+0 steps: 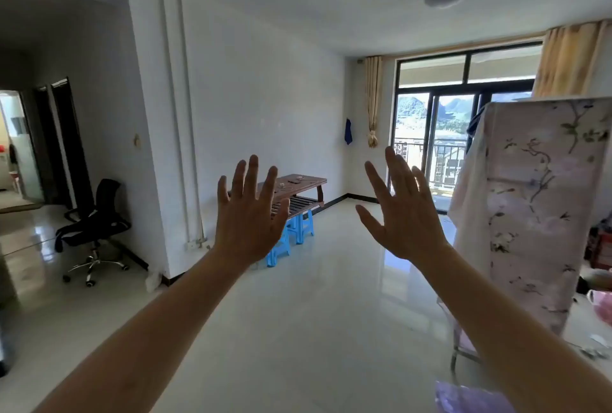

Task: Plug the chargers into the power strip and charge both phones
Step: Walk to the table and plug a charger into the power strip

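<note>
While both arms are stretched forward, the left hand (248, 217) and the right hand (405, 214) are held up at mid-frame with fingers spread and nothing grasped. The task's things cannot be told apart clearly: a few small pale items (291, 181) are seen on the bench (314, 180), just above the left hand and well apart from both hands across the floor (314, 296). Whether these are chargers, phones or the strip cannot be told at this size. By judgement, a charger would be light and rigid, best taken by the body with the prongs left free, never by the cable. The cable would be limp and prone to tangle, so its plug end should be pinched. A phone would be smooth, slippery and breakable, and is best held by its long edges. A strip should be steadied flat while a plug is pressed in.
</note>
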Action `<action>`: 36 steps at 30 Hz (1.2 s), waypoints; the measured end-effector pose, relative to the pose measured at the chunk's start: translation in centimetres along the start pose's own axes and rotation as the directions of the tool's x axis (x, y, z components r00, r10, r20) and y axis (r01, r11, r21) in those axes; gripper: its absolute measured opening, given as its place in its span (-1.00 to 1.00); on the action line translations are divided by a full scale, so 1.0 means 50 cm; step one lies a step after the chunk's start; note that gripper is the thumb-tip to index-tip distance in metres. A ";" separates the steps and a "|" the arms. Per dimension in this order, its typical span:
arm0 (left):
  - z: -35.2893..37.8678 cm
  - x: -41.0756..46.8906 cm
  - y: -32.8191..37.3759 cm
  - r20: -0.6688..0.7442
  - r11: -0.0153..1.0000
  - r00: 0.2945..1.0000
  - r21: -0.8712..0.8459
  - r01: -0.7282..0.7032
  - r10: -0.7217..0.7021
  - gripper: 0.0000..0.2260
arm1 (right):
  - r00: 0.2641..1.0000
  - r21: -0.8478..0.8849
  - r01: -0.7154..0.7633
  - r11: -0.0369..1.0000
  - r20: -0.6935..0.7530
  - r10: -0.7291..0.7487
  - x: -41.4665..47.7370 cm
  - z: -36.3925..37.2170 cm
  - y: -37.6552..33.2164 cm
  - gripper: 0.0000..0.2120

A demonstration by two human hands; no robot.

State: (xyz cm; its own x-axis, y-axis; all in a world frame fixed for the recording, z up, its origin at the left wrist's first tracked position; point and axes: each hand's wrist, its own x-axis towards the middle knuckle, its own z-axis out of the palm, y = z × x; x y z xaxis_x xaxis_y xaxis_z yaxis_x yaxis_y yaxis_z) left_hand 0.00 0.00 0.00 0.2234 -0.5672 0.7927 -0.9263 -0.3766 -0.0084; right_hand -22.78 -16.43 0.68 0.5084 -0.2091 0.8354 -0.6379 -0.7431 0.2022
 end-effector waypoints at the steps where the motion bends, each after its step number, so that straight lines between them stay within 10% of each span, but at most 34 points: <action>1: 0.035 0.009 -0.001 0.043 1.000 0.999 0.007 0.009 -0.009 -0.38 | 1.000 0.001 0.004 1.000 0.008 -0.004 0.001 0.031 0.009 -0.29; 15: 0.515 0.296 -0.079 0.199 0.994 0.978 0.096 0.044 -0.063 -0.35 | 0.981 0.054 -0.073 0.996 0.183 0.062 0.179 0.635 0.207 -0.28; 36: 1.307 0.838 -0.555 0.253 0.990 0.959 0.092 0.106 -0.126 -0.38 | 0.940 0.066 0.100 0.993 0.320 -0.116 0.695 1.605 0.214 -0.28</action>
State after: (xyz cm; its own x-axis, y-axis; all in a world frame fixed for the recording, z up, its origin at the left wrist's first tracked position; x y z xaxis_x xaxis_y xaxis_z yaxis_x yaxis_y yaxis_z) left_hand 54.90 -61.18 -6.42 0.4077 -0.6821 0.6071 -0.8656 -0.5004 0.0191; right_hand 34.48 -82.67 -9.17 0.7367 -0.3139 0.5989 -0.5447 -0.8004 0.2505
